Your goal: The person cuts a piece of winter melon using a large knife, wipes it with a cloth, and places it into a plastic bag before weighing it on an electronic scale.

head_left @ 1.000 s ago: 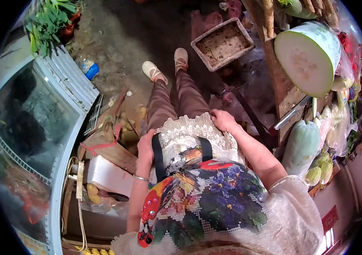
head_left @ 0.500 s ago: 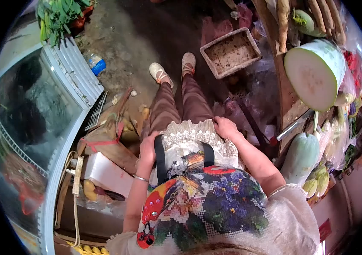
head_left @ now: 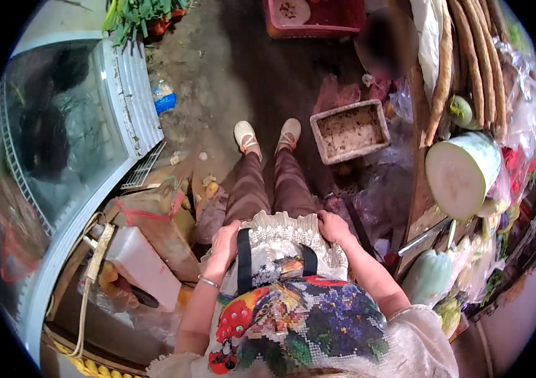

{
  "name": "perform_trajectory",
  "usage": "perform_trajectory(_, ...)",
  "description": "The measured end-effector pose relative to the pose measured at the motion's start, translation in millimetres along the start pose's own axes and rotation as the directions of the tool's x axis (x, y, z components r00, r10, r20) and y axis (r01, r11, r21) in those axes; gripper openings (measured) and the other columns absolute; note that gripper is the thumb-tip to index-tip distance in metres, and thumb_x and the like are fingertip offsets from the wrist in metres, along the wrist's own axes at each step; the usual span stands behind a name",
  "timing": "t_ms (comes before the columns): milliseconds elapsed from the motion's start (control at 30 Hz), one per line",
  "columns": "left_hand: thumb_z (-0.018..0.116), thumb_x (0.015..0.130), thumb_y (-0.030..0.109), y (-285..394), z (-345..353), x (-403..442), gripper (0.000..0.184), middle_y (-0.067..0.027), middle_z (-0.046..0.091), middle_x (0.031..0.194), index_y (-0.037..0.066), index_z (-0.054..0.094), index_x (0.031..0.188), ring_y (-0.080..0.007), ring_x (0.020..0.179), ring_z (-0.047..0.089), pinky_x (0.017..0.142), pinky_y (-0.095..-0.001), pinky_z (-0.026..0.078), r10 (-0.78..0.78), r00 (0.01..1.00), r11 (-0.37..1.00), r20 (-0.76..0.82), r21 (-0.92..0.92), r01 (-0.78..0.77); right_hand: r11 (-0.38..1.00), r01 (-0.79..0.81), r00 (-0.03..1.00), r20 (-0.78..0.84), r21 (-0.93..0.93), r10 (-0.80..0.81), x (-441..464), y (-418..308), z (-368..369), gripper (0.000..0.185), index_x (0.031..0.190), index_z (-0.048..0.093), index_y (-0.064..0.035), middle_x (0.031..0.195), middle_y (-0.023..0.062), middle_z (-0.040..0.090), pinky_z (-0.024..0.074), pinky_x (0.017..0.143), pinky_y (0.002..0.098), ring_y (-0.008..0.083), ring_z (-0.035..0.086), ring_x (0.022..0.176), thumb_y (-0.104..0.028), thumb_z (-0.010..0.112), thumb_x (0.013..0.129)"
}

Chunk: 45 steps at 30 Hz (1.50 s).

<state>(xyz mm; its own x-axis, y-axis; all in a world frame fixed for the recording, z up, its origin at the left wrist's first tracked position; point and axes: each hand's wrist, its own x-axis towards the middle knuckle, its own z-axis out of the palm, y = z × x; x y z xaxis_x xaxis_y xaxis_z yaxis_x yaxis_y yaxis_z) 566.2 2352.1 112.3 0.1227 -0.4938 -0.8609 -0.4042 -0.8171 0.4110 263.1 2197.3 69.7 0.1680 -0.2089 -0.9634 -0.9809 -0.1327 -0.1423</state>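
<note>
Left hand [head_left: 224, 244] and right hand [head_left: 336, 228] rest at either side of the blouse's lace hem [head_left: 282, 228], over the top of the trousers [head_left: 263, 186]. Their fingers curl at the cloth; whether they pinch it I cannot tell. The step in hand looks like a pause, and handling anything else would call for freeing a hand from the hem. Just inside the left hand runs a dark strap [head_left: 244, 261]. Further left, a white foam box [head_left: 142, 268] stands beside yellowish produce [head_left: 109, 274] in clear plastic. On the floor ahead, a pale tub [head_left: 356, 154] holds only dark grime, and beyond it a red crate [head_left: 321, 30] contains a whitish round piece [head_left: 292, 11]. Right of the body is a wooden table [head_left: 423, 220]: a knife [head_left: 420, 240] lies at its left edge, near a cut melon [head_left: 460, 179], with long brown roots [head_left: 479, 60] toward the far end.
</note>
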Motion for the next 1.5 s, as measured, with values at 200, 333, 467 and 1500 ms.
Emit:
perform_trajectory(200,0.053,0.087,0.020,-11,13,-2,0.016,-0.0235,0.063,0.084,0.008,0.060,0.095,-0.0411,0.085,0.061,0.075,-0.0457,0.047,-0.085,0.993,0.985,-0.083,-0.155,0.071,1.000,-0.011,1.000,0.006,0.003,0.011,-4,-12,-17,0.035,0.120,0.059,-0.0115,0.114,0.0179,0.065,0.0486,0.091,0.0465,0.0352,0.060,0.109,-0.030,0.050,0.092)
perform_trajectory(333,0.060,0.085,0.024,-1,9,-4,0.019,-0.0203,0.065,0.080,0.006,0.061,0.091,-0.0393,0.081,0.063,0.072,-0.0427,0.047,-0.195,0.974,0.965,-0.115,-0.201,0.170,1.000,0.013,1.000,-0.016,-0.026,-0.013,-5,-14,-23,0.035,0.119,0.059,-0.0104,0.114,0.0181,0.065,0.0487,0.091,0.0461,0.0352,0.060,0.109,-0.029,0.051,0.091)
perform_trajectory(467,0.047,0.090,0.014,-10,9,0,0.013,-0.0254,0.064,0.084,0.008,0.058,0.092,-0.0458,0.086,0.062,0.072,-0.0529,0.048,-0.057,0.994,0.996,-0.089,0.063,0.063,0.999,0.020,0.999,-0.031,0.031,-0.020,-1,-13,-26,0.034,0.119,0.059,-0.0097,0.113,0.0186,0.065,0.0482,0.091,0.0456,0.0354,0.061,0.108,-0.027,0.054,0.090)
perform_trajectory(1500,0.055,0.084,0.012,15,-45,-2,0.011,-0.0189,0.066,0.089,0.006,0.061,0.090,-0.0385,0.088,0.064,0.073,-0.0468,0.048,0.042,0.970,0.996,-0.239,0.092,-0.021,0.946,0.093,0.956,-0.295,0.310,0.002,-19,-26,-42,0.035,0.118,0.061,-0.0005,0.110,0.0194,0.067,0.0501,0.091,0.0387,0.0328,0.065,0.104,-0.017,0.058,0.087)
